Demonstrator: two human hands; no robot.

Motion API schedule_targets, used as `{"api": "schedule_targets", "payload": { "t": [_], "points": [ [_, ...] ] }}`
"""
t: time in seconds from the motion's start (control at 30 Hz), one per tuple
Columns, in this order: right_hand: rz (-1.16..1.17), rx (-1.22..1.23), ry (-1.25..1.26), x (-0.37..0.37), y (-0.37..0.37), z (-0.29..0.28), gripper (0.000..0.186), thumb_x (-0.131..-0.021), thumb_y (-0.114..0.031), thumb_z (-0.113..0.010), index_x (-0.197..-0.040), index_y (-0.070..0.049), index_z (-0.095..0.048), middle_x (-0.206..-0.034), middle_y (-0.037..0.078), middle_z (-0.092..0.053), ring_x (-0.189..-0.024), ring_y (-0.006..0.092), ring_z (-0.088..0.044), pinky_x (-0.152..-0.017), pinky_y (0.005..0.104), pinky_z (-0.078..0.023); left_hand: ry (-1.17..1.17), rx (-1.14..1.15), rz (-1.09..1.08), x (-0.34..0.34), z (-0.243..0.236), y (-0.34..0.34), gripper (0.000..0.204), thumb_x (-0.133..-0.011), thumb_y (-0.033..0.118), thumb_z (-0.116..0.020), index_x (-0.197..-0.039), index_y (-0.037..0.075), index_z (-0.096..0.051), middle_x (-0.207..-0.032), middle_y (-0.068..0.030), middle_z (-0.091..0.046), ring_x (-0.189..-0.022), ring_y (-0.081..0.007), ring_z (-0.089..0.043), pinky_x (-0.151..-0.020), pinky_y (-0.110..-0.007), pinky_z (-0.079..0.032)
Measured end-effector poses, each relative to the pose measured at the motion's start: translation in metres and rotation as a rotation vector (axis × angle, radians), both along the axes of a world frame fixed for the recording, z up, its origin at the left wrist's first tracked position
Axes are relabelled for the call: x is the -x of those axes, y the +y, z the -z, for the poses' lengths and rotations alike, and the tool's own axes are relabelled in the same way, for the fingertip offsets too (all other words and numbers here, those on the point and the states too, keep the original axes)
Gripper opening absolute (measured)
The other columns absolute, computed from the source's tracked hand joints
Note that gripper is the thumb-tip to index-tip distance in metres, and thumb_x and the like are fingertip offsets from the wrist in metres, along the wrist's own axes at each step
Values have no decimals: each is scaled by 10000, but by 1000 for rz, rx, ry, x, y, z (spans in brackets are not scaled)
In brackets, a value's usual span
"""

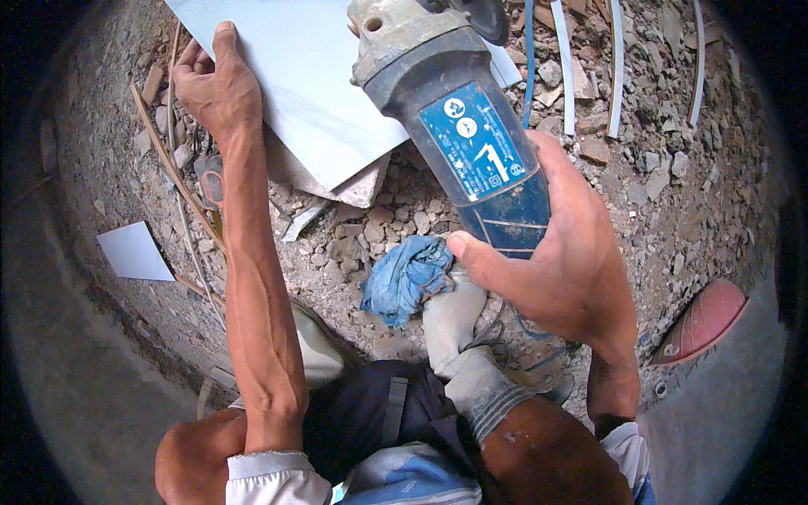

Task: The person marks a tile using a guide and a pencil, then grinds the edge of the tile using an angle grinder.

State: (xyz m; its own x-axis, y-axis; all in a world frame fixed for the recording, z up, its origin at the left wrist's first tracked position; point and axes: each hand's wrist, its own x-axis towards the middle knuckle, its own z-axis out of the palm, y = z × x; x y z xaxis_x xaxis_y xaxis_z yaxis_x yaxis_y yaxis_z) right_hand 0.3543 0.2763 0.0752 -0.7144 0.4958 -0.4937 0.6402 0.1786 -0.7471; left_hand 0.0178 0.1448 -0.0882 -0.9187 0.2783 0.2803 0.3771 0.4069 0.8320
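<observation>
My left hand (220,88) grips the left edge of a large pale tile (324,109), thumb on top and fingers curled at the edge. The tile lies over a rough-edged slab (370,185) on rubble. My right hand (568,261) is wrapped around the blue body of an angle grinder (480,143), held above the tile's right part. The grinder's grey metal head points away from me. Part of a dark round piece shows at the top edge; the disc itself cannot be made out. A crumpled blue cloth (408,282) sits by my foot, below the grinder.
Broken stones cover the ground. Several narrow tile strips (566,67) lie at the far right. On the left are a cut tile piece (139,252), a thin wooden stick (172,168) and a grey-orange tool (210,181). A red rounded object (703,324) rests at the right.
</observation>
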Motion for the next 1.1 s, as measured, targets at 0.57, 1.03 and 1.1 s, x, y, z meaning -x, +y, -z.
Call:
{"api": "schedule_targets", "payload": {
  "t": [0.57,1.03,1.1],
  "points": [
    [36,68,2,-9,-2,0,733,-789,-208,-908,-1391,32,-565,-1112,162,-730,-975,227,-718,-895,380,-585,-31,36,-38,-11,-10,6,641,-982,381,-818,-1302,-127,-592,-1089,-194,-741,-961,-219,-734,-891,-328,-589],
    [34,43,-12,-18,-5,-2,736,-788,-184,-912,-1403,19,-563,-1114,157,-733,-985,231,-724,-908,385,-586,-38,48,-10,-8,-7,2,695,-981,391,-816,-1349,-140,-560,-1096,-196,-719,-941,-231,-734,-848,-331,-603],
    [47,76,-16,-18,-5,-3,723,-789,-175,-908,-1398,17,-567,-1107,152,-736,-978,227,-724,-903,383,-587,-32,53,-4,-6,-7,3,690,-984,390,-814,-1350,-137,-559,-1101,-196,-714,-943,-235,-734,-843,-335,-605]
  ]
}}
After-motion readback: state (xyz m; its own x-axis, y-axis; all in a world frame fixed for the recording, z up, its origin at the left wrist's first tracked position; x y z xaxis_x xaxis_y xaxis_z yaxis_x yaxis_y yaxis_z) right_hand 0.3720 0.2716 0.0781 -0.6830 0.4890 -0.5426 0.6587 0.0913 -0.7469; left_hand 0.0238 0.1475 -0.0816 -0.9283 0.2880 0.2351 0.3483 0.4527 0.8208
